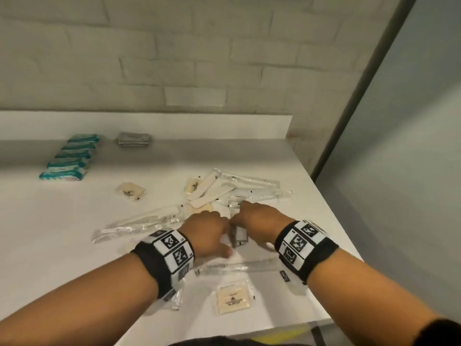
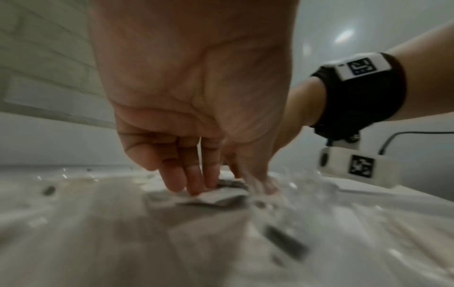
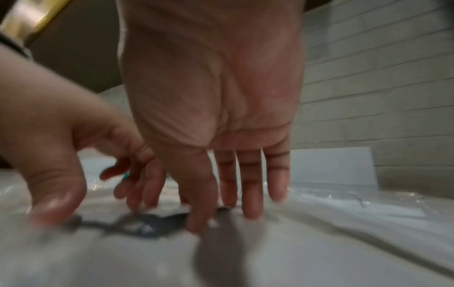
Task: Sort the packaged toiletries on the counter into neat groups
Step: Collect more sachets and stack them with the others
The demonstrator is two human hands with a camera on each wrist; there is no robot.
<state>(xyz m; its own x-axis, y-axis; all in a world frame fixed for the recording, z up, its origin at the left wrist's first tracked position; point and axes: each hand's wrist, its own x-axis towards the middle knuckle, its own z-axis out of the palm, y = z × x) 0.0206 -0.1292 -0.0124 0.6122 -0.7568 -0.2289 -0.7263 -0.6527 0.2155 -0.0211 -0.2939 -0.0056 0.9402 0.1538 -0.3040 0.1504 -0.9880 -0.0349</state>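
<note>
White laminate forms the surface (image 1: 62, 221) we lean over, backed by a pale brick-pattern wall (image 1: 174, 46). Only our head view shows the sorted groups at the far left: a row of teal packets (image 1: 71, 157) and, just beside it, a stack of grey sachets (image 1: 134, 139). Nearer the middle lies a loose heap of clear-wrapped long items (image 1: 232, 188), with cream square sachets (image 1: 232, 299) scattered around. Our left hand (image 1: 208, 234) and right hand (image 1: 259, 221) meet over one small grey sachet (image 1: 240, 237) lying in the clutter. The left wrist view shows what the head view hides: our left fingers (image 2: 194, 180) pressed together, tips down on that sachet (image 2: 221, 196). The right wrist view shows our right fingers (image 3: 250, 186) straight and slightly spread, tips touching the wrappers.
</note>
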